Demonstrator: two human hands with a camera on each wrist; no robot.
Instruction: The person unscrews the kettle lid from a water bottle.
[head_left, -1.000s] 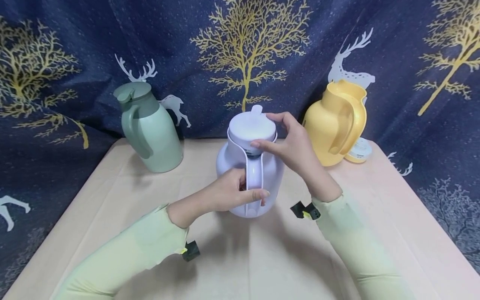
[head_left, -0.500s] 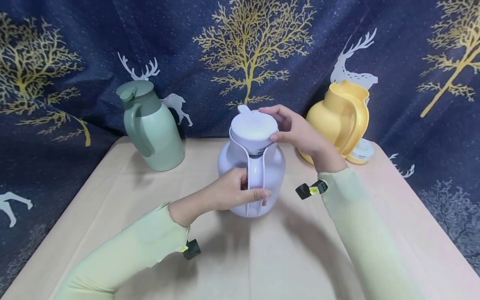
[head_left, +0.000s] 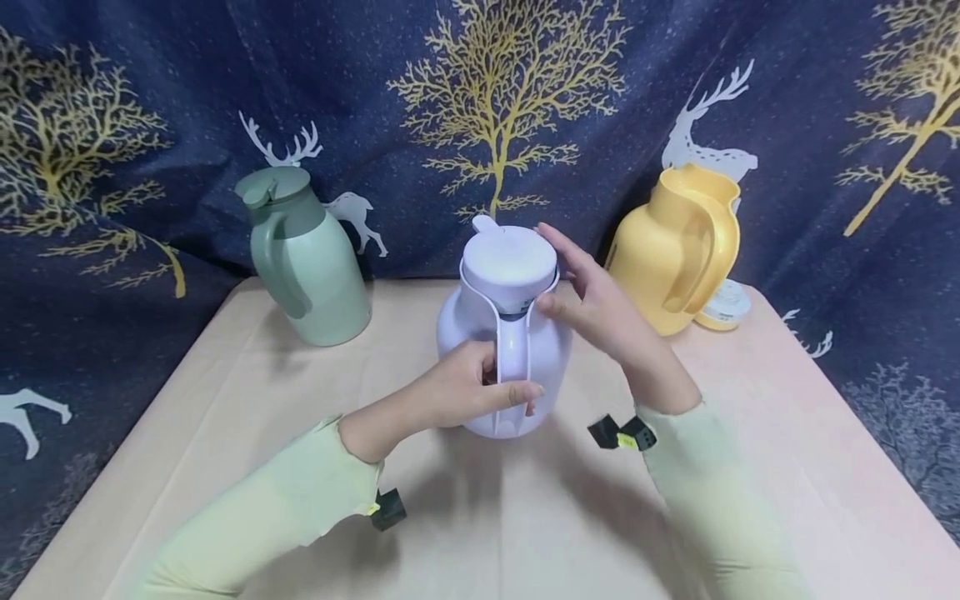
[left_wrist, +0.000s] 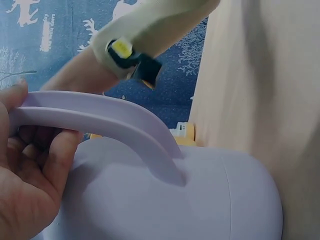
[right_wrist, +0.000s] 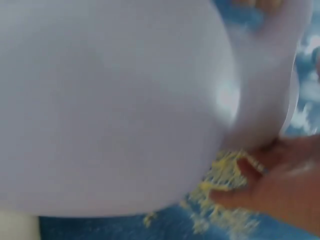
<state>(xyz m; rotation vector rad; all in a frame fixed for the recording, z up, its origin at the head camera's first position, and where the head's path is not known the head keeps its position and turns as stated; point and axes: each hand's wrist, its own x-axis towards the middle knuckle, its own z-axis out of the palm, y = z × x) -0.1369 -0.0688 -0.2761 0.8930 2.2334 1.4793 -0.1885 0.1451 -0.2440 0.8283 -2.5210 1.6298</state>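
Observation:
A pale lavender thermal jug (head_left: 457, 325) stands in the middle, its handle (head_left: 513, 354) toward me. My left hand (head_left: 468, 383) grips that handle, thumb across its front; in the left wrist view, the fingers curl under the handle (left_wrist: 115, 125). The round lid (head_left: 510, 254) sits in the jug's mouth, its small tab pointing back and slightly left. Beside the lid and neck, my right hand (head_left: 600, 304) has its index finger extended along the lid's right edge and its thumb at the rim. In the blurred right wrist view, some fingers (right_wrist: 235, 195) hang clear of the jug.
A green jug (head_left: 322, 271) with its lid on stands at the back left. At the back right is a lidless yellow jug (head_left: 637, 258), with a round lid (head_left: 726, 302) lying behind it. A dark patterned cloth (head_left: 420, 208) hangs behind the table (head_left: 405, 300).
The lid's tab swung from back right to back left as my right hand turned it. Since then that hand has loosened and slid lower. My left hand kept its grip.

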